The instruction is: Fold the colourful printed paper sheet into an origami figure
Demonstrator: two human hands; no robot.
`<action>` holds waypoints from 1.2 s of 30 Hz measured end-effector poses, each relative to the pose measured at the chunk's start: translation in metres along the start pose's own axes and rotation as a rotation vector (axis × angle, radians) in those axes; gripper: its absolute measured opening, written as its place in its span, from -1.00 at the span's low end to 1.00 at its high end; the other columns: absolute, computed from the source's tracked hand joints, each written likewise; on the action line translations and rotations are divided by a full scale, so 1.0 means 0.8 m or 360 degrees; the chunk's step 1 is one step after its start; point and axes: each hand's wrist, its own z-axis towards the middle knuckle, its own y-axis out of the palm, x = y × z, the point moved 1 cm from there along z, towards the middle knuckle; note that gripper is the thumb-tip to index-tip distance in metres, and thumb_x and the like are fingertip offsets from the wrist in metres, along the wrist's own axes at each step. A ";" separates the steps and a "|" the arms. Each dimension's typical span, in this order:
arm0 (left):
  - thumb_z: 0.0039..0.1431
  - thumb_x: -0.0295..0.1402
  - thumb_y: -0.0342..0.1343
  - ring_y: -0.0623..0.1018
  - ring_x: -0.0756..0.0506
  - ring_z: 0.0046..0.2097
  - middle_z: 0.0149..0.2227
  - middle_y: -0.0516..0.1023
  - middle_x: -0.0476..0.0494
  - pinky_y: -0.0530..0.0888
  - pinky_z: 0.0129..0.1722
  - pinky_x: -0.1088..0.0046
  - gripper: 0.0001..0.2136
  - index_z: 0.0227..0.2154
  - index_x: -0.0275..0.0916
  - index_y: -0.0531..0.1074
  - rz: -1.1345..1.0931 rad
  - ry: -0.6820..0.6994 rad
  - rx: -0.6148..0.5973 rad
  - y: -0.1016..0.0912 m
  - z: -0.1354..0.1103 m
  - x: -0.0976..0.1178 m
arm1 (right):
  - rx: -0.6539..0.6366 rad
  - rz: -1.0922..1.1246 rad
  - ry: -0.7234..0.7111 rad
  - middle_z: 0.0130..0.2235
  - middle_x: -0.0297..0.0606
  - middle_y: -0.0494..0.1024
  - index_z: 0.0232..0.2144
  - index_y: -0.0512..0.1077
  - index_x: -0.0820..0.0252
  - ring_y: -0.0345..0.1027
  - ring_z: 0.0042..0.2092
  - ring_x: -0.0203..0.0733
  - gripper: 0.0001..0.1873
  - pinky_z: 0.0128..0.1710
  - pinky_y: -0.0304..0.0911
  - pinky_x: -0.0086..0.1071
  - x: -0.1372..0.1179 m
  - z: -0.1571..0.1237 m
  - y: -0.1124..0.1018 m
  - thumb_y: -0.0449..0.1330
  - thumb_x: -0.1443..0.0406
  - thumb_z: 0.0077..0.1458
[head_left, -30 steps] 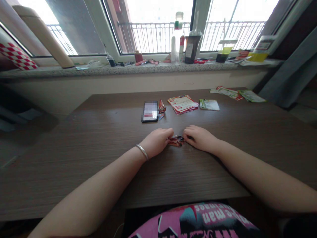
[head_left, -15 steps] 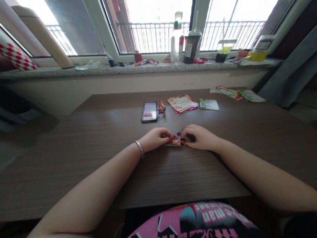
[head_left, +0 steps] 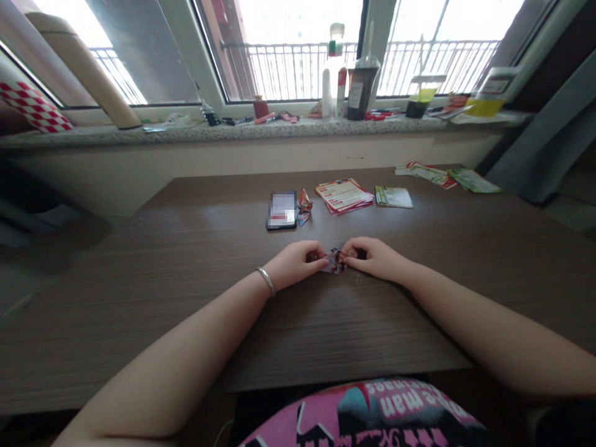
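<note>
A small folded piece of coloured paper [head_left: 334, 261] rests on the brown wooden table [head_left: 186, 273], pinched between both hands. My left hand [head_left: 298, 264], with a silver bangle on its wrist, grips the paper's left side with closed fingers. My right hand [head_left: 372, 256] grips its right side the same way. Most of the paper is hidden by my fingertips.
A phone [head_left: 282, 210] lies behind my hands, with another folded paper shape [head_left: 304, 207] beside it. Further right lie a stack of red leaflets [head_left: 343, 195], a green leaflet [head_left: 393, 197] and more leaflets [head_left: 442, 176]. Bottles and cups [head_left: 361, 84] stand on the windowsill.
Both hands have drawn closer together and the paper between them has become more compact. My fingers have shifted from pressing it flat to pinching it.
</note>
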 end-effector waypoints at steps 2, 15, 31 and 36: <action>0.15 -0.26 0.06 0.39 -0.01 -0.37 -0.41 0.43 -0.03 0.30 -0.39 0.51 -0.82 -0.42 -0.27 0.42 0.0200 0.0094 0.0072 0.000 -0.001 0.004 | 0.0025 -0.0165 -0.0093 -0.47 -0.34 0.43 -0.39 0.44 0.21 0.25 -0.40 -0.29 -0.88 -0.34 0.16 -0.41 -0.001 0.001 -0.001 0.14 0.27 0.07; 0.16 -0.42 0.08 0.42 -0.05 -0.19 -0.24 0.44 -0.14 0.39 -0.15 0.43 -0.90 -0.31 -0.24 0.48 0.0690 0.0434 0.0246 0.009 -0.001 0.000 | 0.0036 -0.0812 -0.0314 -0.32 -0.24 0.48 -0.38 0.45 0.16 0.28 -0.21 -0.17 -0.93 -0.19 0.16 -0.34 -0.007 0.003 -0.002 0.16 0.32 0.09; 0.18 -0.52 0.00 0.46 -0.08 -0.14 -0.20 0.52 -0.14 0.40 -0.07 0.38 -0.75 -0.18 -0.17 0.51 0.0966 0.0535 0.0059 0.003 -0.004 0.008 | -0.0099 -0.1152 -0.0372 -0.34 -0.21 0.54 -0.31 0.54 0.10 0.32 -0.24 -0.16 -0.80 -0.24 0.14 -0.34 -0.023 -0.004 -0.014 0.09 0.33 0.14; 0.18 -0.50 0.00 0.47 -0.06 -0.12 -0.11 0.49 -0.11 0.40 -0.06 0.40 -0.72 -0.14 -0.10 0.51 0.0973 0.0524 0.0040 0.001 -0.005 0.007 | -0.0103 -0.1125 -0.0377 -0.33 -0.24 0.54 -0.30 0.56 0.02 0.31 -0.25 -0.16 -0.77 -0.26 0.13 -0.35 -0.021 -0.005 -0.016 0.10 0.35 0.12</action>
